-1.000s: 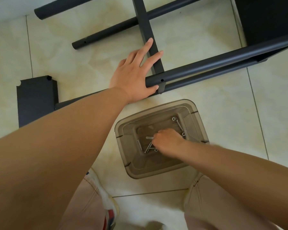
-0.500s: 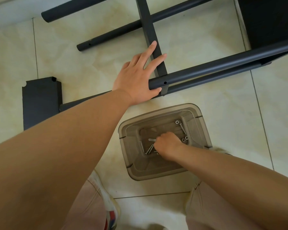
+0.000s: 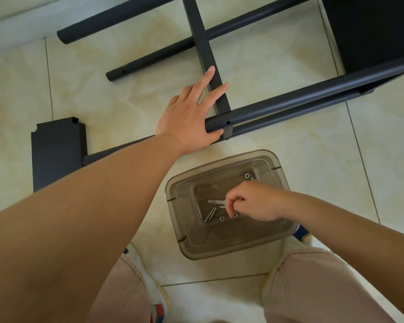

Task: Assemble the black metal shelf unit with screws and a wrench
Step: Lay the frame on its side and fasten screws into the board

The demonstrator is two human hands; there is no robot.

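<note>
Down in the bin, the right hand is lifting with its pick

Nearest the person, between the knees, the smoky plastic bin (image 3: 282, 231) sits on the floor with screws (image 3: 209, 213) and a flat wrench (image 3: 216, 201) loose in its bottom. Half a second ago the right hand (image 3: 252, 201) was buried low among them; now it has risen and turned, fingers curled together in a pinch. Whether a screw is caught in that pinch I cannot tell. That suggests the picking is done and fitting comes next. Remaining screws lie just left of the fingertips, the wrench beside them. Farther out, the left hand (image 3: 191, 115), fingers spread flat, still steadies the flat crossbar (image 3: 203, 43) and the drilled end of the tube (image 3: 289, 101), well apart from the bin
</note>
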